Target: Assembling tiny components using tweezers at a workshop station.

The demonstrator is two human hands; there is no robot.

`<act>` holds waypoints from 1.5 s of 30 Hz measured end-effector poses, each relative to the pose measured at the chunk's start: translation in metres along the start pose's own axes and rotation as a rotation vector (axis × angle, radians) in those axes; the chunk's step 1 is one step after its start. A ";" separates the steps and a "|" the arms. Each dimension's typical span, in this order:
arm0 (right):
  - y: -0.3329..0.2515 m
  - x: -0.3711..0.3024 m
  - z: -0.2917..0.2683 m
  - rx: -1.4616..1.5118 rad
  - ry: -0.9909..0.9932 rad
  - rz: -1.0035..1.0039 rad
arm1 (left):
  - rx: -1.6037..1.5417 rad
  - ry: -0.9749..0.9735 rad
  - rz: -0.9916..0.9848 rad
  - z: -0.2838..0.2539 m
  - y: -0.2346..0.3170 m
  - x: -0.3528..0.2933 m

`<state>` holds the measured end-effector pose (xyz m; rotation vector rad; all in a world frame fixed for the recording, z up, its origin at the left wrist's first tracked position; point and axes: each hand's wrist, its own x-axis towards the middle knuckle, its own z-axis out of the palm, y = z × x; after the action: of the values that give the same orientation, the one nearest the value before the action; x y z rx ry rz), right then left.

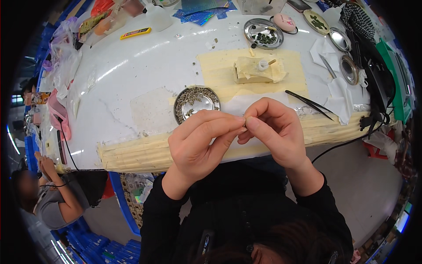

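Note:
My left hand (200,138) and my right hand (277,132) meet above the table's front edge, fingertips pinched together. Between them is a tiny piece, mostly hidden by the fingers and too small to name. Just beyond my left hand sits a round metal dish (196,102) holding many small greyish-brown pieces, heaped mainly along its rim. Black tweezers (309,104) lie on the table to the right of my right hand. Farther back, a block covered in cream tape (252,71) carries a small white cup (263,65) with a thin stick in it.
Cream tape (132,152) covers the table's front edge. At the back right are a metal dish of dark green pieces (263,34), a pink rounded object (285,22) and round tins (348,69). A yellow cutter (135,33) lies back left. Another person (61,198) sits at the left.

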<state>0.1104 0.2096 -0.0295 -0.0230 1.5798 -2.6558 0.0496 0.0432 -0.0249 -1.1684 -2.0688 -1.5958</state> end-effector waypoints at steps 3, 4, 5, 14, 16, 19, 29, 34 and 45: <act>-0.002 0.000 0.000 -0.014 0.001 0.019 | 0.003 -0.001 -0.005 0.000 0.000 0.000; -0.004 0.000 -0.001 -0.021 -0.004 0.031 | 0.003 -0.004 -0.010 0.000 0.001 0.000; -0.004 0.001 -0.001 -0.028 -0.009 0.044 | -0.001 -0.005 -0.015 0.000 0.001 0.000; -0.003 0.002 -0.001 0.023 -0.028 -0.007 | -0.095 -0.017 -0.115 -0.003 0.000 0.000; -0.004 0.002 0.001 -0.046 -0.004 -0.036 | -0.094 -0.011 -0.136 -0.004 0.000 -0.001; -0.007 0.001 0.002 -0.099 0.013 -0.049 | -0.008 0.004 -0.060 -0.002 0.002 -0.001; -0.010 0.004 -0.007 -0.097 -0.026 0.069 | 0.113 -0.010 0.058 0.004 -0.001 0.000; -0.010 0.003 -0.007 -0.332 0.045 -0.086 | 0.202 0.001 0.128 0.007 -0.004 -0.001; -0.003 0.005 -0.003 -0.472 0.153 -0.256 | 0.212 0.019 0.093 0.010 -0.004 -0.001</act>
<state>0.1056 0.2133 -0.0280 -0.0445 2.3658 -2.4282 0.0496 0.0519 -0.0314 -1.1517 -2.0795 -1.3043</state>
